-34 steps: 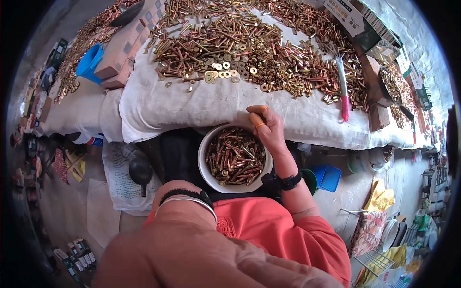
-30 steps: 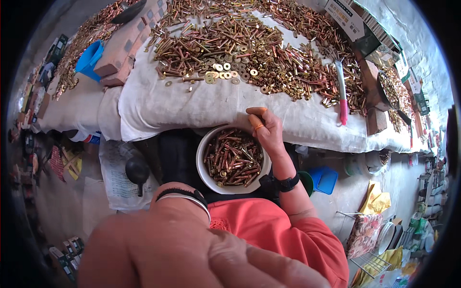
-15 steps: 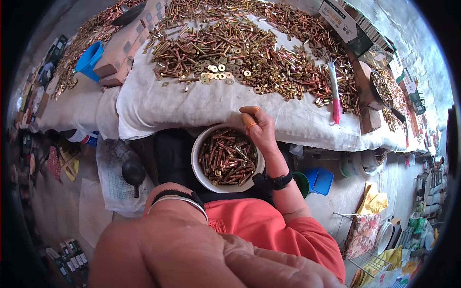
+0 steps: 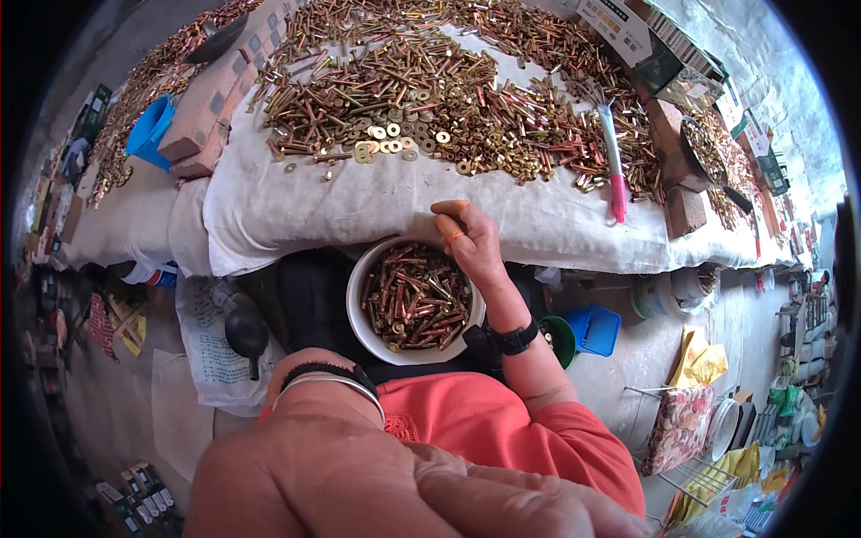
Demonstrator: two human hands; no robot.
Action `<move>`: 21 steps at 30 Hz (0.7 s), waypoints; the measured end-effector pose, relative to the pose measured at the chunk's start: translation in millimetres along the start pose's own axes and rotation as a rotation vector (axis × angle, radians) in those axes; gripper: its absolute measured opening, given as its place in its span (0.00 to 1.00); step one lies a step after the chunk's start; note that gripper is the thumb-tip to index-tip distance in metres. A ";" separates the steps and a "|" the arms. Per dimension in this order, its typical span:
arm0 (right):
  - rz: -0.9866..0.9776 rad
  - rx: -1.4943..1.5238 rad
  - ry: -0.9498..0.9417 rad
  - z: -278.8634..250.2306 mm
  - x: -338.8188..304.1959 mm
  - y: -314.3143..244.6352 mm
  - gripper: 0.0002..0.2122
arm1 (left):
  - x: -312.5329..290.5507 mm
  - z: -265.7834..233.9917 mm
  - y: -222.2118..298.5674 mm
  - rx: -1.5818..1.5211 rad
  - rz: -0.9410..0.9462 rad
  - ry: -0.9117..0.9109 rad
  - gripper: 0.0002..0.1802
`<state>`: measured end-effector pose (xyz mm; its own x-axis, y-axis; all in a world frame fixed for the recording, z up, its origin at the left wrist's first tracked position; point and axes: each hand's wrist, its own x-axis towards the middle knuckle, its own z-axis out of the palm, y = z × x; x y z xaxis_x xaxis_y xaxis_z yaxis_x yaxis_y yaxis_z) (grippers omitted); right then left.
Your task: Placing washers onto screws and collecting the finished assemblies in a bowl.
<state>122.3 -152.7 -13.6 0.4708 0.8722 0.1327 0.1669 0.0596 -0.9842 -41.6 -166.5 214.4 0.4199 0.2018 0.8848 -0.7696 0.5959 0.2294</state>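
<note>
A white bowl (image 4: pixel 352 314) full of reddish-gold bolts (image 4: pixel 417 300) sits in my lap, just under the table's front edge. My right hand (image 4: pixel 473 240) is at the bowl's far right rim, by the cloth edge. Its fingers are curled, orange finger covers are on thumb and forefinger, and whatever they may hold is hidden. Large and close in the lower foreground is my left hand (image 4: pixel 359 466), raised up over my chest, its back and some fingers showing. The lower edge cuts it off, so its grip cannot be made out.
Piles of bolts (image 4: pixel 395 76), washers (image 4: pixel 392 146) and nuts (image 4: pixel 502 134) cover the table cloth (image 4: pixel 350 202). A pink-handled tool (image 4: pixel 616 175) lies at the right. Bricks (image 4: pixel 193 134) flank the piles, beside a blue cup (image 4: pixel 150 130). A blue bin (image 4: pixel 595 330) and green bucket (image 4: pixel 561 342) stand below.
The view has shifted slightly, so the table and bowl appear a little further left. Both hands keep nearly the same pose, my right still by the bowl and my left still raised.
</note>
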 end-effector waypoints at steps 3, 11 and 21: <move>0.003 -0.005 0.006 -1.1 -0.1 1.4 0.07 | 3.0 -5.6 5.3 0.002 -0.003 0.004 0.16; -0.094 -0.047 -0.004 0.4 3.3 9.7 0.07 | 0.0 -4.3 16.6 0.008 -0.021 -0.002 0.16; -0.002 -0.046 0.023 -0.5 -0.2 3.5 0.07 | 1.6 0.0 14.5 0.029 -0.043 -0.004 0.15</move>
<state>123.3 -153.0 -17.1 0.4903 0.8606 0.1377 0.2074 0.0383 -0.9775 -52.1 -157.5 219.1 0.4512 0.1730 0.8755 -0.7642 0.5816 0.2789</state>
